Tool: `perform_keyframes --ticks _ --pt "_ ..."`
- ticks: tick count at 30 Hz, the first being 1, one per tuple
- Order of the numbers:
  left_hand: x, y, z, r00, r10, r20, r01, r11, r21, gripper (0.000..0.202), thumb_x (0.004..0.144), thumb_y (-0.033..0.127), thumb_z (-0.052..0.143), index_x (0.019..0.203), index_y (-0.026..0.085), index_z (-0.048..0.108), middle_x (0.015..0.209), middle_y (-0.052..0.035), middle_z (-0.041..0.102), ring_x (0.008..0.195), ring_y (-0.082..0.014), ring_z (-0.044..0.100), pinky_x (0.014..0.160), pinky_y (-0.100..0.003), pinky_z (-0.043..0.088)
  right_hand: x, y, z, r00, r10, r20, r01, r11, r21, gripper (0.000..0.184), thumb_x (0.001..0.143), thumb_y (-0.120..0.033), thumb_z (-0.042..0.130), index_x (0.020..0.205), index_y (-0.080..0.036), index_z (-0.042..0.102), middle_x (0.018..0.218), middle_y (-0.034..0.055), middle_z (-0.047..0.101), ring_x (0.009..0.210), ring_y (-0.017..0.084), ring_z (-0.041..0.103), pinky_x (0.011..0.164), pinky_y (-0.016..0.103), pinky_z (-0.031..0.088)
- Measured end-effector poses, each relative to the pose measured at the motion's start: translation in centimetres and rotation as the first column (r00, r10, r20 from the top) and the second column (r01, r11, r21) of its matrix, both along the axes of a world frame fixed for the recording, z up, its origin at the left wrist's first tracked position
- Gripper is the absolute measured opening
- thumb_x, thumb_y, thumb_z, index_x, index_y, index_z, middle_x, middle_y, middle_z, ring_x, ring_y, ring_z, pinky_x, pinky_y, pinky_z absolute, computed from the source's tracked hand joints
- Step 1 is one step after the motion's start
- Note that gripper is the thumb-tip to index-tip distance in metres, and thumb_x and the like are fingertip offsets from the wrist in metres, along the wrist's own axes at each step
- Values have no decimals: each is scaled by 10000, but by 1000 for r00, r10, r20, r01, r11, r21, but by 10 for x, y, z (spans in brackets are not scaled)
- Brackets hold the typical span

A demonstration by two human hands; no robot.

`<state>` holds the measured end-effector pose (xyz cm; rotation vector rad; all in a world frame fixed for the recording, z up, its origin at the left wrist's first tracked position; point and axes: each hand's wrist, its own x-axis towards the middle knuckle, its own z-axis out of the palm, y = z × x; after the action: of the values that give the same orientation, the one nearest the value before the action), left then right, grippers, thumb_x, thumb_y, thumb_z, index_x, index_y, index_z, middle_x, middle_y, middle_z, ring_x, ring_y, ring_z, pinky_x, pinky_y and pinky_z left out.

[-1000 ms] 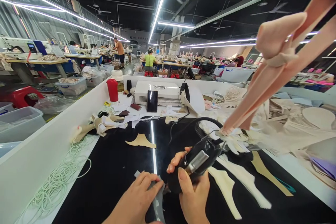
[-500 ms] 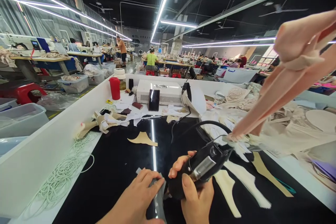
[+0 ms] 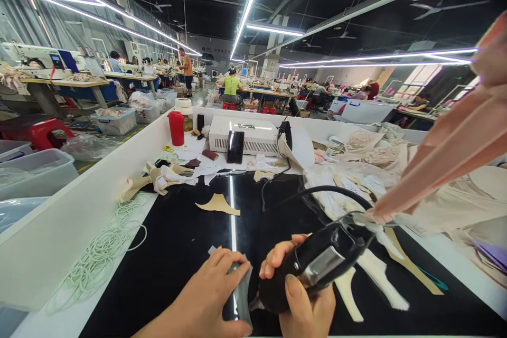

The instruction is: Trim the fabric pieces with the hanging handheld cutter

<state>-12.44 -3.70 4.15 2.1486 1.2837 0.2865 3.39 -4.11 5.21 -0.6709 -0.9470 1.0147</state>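
My left hand [image 3: 206, 296] presses a narrow grey strip [image 3: 241, 290] flat on the black table top [image 3: 178, 243], fingers pinched on it. My right hand [image 3: 301, 301] is wrapped round a black corded hand tool [image 3: 317, 266] with a metal plate on its side, held just right of the strip. The tool's black cable [image 3: 317, 190] loops back across the table. Cream fabric cut pieces [image 3: 372, 274] lie to the right of the tool.
A white machine box [image 3: 253, 140] with a dark phone [image 3: 235, 147] leaning on it, a red cup [image 3: 176, 128], white cord [image 3: 103, 253] at left, a tan cut piece [image 3: 217, 204], pink fabric hanging at right [image 3: 447, 153]. White walls [image 3: 79, 206] rim the table. Other workers sit at far tables.
The view has shifted, so the hands and tool sit a little further right and lower. The grip on the strip and the tool is unchanged.
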Motion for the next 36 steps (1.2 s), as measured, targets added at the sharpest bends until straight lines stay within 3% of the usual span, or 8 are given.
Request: perform_keyframes --ticks 7,15,21,24,28,32,36 --pt "-3 0 -6 999 -12 47 9 999 45 738 665 291 838 1361 293 590 1425 -89 545 1349 -334 460 1210 -621 244 -2 -7 -2 1000 11 28 -11 1000 24 347 932 -454 678 1215 -351 506 851 -42 624 664 150 608 746 388 529" --pt "0 0 5 1000 -15 -3 15 1000 -9 715 682 302 825 1358 248 601 1457 -110 529 1382 -336 439 1228 -594 230 -2 -6 0 999 -5 51 5 1000 -5 327 930 -455 683 1186 -341 514 830 -54 617 670 135 602 724 350 524" --pt "-9 1 -10 996 -13 89 12 1000 12 799 723 295 856 1448 252 524 1478 -106 548 1393 -317 469 1232 -616 190 5 -4 -1 999 -15 52 15 1000 0 394 892 -483 723 1194 -326 523 837 -50 606 669 131 594 680 326 517" --pt "-17 1 -15 986 -37 164 24 996 82 598 815 243 801 1371 305 588 1430 -56 613 1380 -288 506 1220 -624 217 12 -1 1 997 -47 67 48 999 -12 393 890 -472 726 1190 -317 525 833 -46 606 667 139 591 671 334 510" --pt "-21 1 -10 990 -87 111 73 989 128 270 906 205 708 1160 296 716 1322 -22 690 1355 -278 539 1204 -631 252 29 9 0 988 -109 109 111 994 -15 357 899 -418 722 1176 -301 529 853 -34 606 672 152 604 685 364 529" --pt "-21 -2 -6 980 -148 131 125 977 174 218 935 224 682 1115 329 745 1271 -2 714 1308 -248 578 1217 -563 273 46 24 0 971 -176 164 173 984 32 308 905 -360 720 1150 -288 548 825 -30 620 662 151 611 644 336 547" --pt "-20 -4 -9 972 -187 139 159 969 190 247 924 236 702 1137 353 748 1284 -10 708 1283 -254 594 1214 -546 289 45 29 6 963 -231 141 232 973 13 313 875 -355 752 1117 -287 565 824 -35 623 658 143 607 642 324 556"
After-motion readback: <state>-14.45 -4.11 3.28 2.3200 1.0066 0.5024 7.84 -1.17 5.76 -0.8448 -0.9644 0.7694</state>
